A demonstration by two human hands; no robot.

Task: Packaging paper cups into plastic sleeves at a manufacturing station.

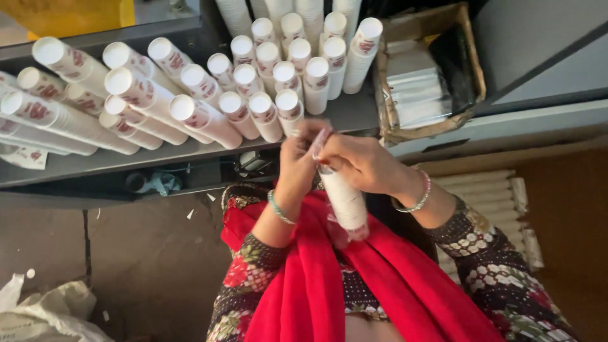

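— Where was the stack of paper cups (345,201) at that point?

— Over the person's lap, above the red scarf (316,272), tilted, its top end up between both hands. The right hand (364,163) was closed around the upper part of the stack; the left hand (297,158) had its fingers pinched at the top, on what looked like thin clear wrap.

— How far along did the work look?

— Well along, I'd judge. Many finished white stacks (190,117) already lay in rows on the grey shelf (158,158), and this one was not yet set among them.

— Anything unclear?

— The stack's top was hidden behind the fingers, so I couldn't tell whether the wrap was sealed. The cardboard box (468,57) held silvery packets (418,88), contents unreadable. Stacks at the top and left edges were cut off.
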